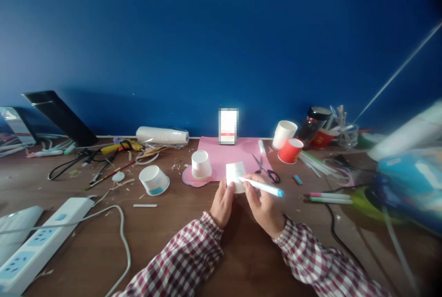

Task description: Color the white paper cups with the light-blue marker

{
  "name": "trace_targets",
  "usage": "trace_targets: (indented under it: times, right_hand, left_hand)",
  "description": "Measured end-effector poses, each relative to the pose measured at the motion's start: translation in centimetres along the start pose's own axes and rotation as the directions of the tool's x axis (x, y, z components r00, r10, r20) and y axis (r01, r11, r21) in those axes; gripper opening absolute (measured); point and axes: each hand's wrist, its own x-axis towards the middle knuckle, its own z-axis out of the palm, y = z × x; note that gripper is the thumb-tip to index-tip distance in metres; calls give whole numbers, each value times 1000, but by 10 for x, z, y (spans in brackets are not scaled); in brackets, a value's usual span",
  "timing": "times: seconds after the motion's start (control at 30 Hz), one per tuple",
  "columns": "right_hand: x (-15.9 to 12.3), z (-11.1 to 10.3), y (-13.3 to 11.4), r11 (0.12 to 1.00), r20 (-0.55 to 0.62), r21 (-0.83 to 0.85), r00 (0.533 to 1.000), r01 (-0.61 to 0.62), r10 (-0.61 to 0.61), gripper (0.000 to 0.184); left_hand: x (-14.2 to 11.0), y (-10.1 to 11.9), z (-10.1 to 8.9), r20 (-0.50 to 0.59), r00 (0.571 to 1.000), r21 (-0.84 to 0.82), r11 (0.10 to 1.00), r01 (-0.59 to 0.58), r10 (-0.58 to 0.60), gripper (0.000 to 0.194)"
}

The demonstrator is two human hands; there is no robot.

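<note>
My left hand (223,201) grips a white paper cup (235,171) from its lower left side, just in front of the pink sheet (221,152). A faint blue outline shows on the cup's wall. In my right hand (263,202) is a white marker with a blue end (264,187), its tip at the cup's surface. Scissors with dark handles (265,170) lie open beyond my right hand. To the left, an upside-down white paper cup (200,165) rests on the pink sheet, and another paper cup with blue marks (154,181) stands on the table.
A phone (228,126) leans at the wall. Right are a red paper cup (290,151), a white paper cup (285,134), a dark-lidded jar (314,122) and several pens. Left are a wrapped cup stack (162,136), a yellow glue gun (120,146) and a power strip (44,241) with its cable.
</note>
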Motion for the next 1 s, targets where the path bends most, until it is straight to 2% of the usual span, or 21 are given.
trace_targets:
  times: [0.3, 0.7, 0.87, 1.0]
  right_hand:
    - [1, -2, 0, 1000, -9, -7, 1000, -16, 16, 14]
    - [4, -3, 2, 999, -45, -35, 999, -22, 21, 13]
    - [3, -2, 3, 998, -83, -2, 995, -62, 61, 14]
    - [2, -2, 1, 995, -93, 28, 991, -99, 101, 15]
  left_hand:
    - [1, -1, 0, 1, 1000, -33, 999, 4, -4, 46]
    - [1, 6, 4, 54, 997, -227, 971, 70, -59, 47]
    - [1, 2, 3, 62, 997, -211, 975, 65, -53, 47]
    - [1, 0, 2, 27, 1000, -86, 996, 13, -11, 48]
